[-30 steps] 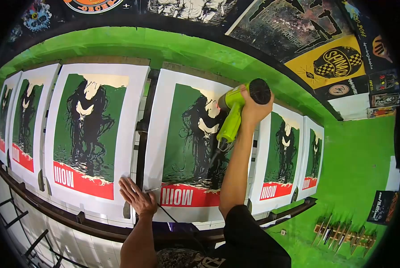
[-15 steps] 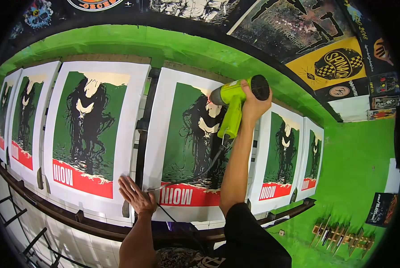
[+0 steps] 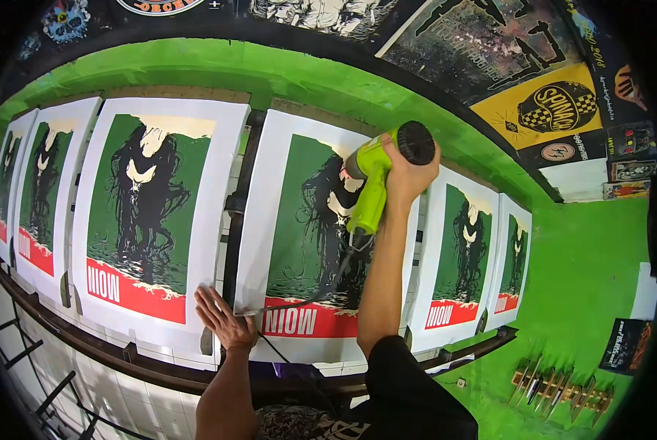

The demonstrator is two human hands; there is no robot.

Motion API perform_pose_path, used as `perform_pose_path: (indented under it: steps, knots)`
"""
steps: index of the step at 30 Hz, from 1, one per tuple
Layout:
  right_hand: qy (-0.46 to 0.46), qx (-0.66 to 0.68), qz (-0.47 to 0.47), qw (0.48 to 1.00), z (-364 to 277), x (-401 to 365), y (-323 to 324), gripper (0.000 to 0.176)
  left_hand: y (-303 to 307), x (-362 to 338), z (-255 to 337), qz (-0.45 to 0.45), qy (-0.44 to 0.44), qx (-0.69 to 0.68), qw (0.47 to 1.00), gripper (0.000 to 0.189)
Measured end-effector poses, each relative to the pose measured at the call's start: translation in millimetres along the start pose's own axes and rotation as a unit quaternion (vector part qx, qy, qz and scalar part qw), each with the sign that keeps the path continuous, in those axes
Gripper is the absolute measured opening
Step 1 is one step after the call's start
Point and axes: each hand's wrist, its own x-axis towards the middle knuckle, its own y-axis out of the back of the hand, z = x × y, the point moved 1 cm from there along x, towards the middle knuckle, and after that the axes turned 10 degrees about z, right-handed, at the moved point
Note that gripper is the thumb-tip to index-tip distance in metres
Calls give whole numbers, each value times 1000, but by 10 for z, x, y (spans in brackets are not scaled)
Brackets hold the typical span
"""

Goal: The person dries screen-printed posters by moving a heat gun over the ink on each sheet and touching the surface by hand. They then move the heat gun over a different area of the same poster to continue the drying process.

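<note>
Heat gun point(image 3: 371, 189), lime-green, is held over the upper part of a green, black and red print point(image 3: 299, 249) by the right hand point(image 3: 410, 180), closed around its body. Its cord point(image 3: 303, 303) is trailed across the print's lower part to the thumb of the left hand point(image 3: 224, 320), laid with fingers slightly spread by the neighbouring print point(image 3: 149, 213); whether the cord is pinched cannot be told. Ink could be scorched if one spot is heated too long, or smudged if the cord is dragged.
</note>
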Motion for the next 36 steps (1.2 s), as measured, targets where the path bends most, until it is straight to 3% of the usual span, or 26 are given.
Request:
perform_pose_path:
  steps: [6, 10, 12, 16, 18, 19, 21, 25, 26, 28, 29, 31, 32, 34, 36]
  knots:
    - [-48, 26, -19, 998, -152, -90, 81, 55, 71, 13, 28, -17, 5, -5, 1000, 99]
    - [-8, 1, -22, 1000, -98, -128, 154, 54, -48, 10, -34, 3, -3, -2, 1000, 100]
    - [-70, 10, -28, 997, -104, -127, 212, 61, -33, -17, -36, -3, -2, 10, 1000, 104]
    - [-20, -1, -21, 1000, -106, -171, 183, 61, 8, 23, 11, -6, 7, -9, 1000, 98]
    - [-79, 3, -45, 996, -153, -160, 207, 58, 8, 0, 0, -2, 5, -10, 1000, 97]
    - [-79, 2, -45, 996, -141, -183, 202, 58, 14, 11, 8, -6, 9, -12, 1000, 97]
    - [16, -42, -32, 998, -129, -234, 153, 56, 22, 8, 1, -4, 8, -19, 1000, 97]
    - [-67, 13, -29, 997, -226, -223, 208, 56, 34, 22, 14, 0, 16, -23, 1000, 97]
    - [-66, 11, -30, 997, -199, -227, 214, 56, 26, 0, 6, -1, 16, -25, 1000, 97]
    - [24, -57, -9, 998, -178, -226, 214, 55, 13, 16, 0, 9, 11, -36, 999, 96]
    - [27, -56, -8, 998, -170, -201, 235, 55, 13, 23, 2, 11, 10, -39, 999, 96]
    - [-55, -4, -42, 998, -230, -187, 276, 56, 76, 23, 25, -15, 19, -28, 999, 96]
    - [-55, -5, -42, 998, -230, -208, 254, 56, 70, 13, 24, -16, 19, -29, 999, 96]
    - [34, -80, 2, 996, -229, -262, 190, 58, 56, 15, 12, 6, 6, -37, 999, 97]
    - [2, -36, -20, 999, -234, -236, 222, 58, 55, 24, 18, 2, 7, -35, 999, 98]
